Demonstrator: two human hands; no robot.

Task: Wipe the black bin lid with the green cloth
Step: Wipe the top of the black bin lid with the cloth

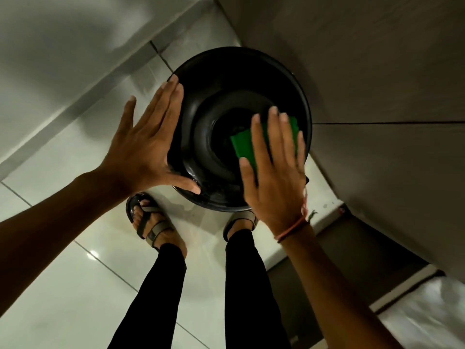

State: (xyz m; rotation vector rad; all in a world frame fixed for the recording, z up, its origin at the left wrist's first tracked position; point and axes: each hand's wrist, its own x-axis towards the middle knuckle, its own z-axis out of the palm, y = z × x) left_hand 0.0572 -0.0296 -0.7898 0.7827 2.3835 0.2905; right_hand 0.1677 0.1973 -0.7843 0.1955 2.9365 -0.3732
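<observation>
The round black bin lid (226,79) fills the middle of the head view, glossy, with raised rings around a sunken centre. My left hand (148,144) lies flat against its left rim, fingers together and stretched out, thumb along the near edge. My right hand (274,170) presses the folded green cloth (242,144) flat onto the right side of the lid. Most of the cloth is hidden under the fingers; a green corner (293,124) shows past the fingertips.
The bin stands on pale glossy floor tiles (63,285) in a corner, a white wall (50,46) to the left and a grey wall or panel (377,71) to the right. My sandalled feet (153,227) stand just in front of the bin.
</observation>
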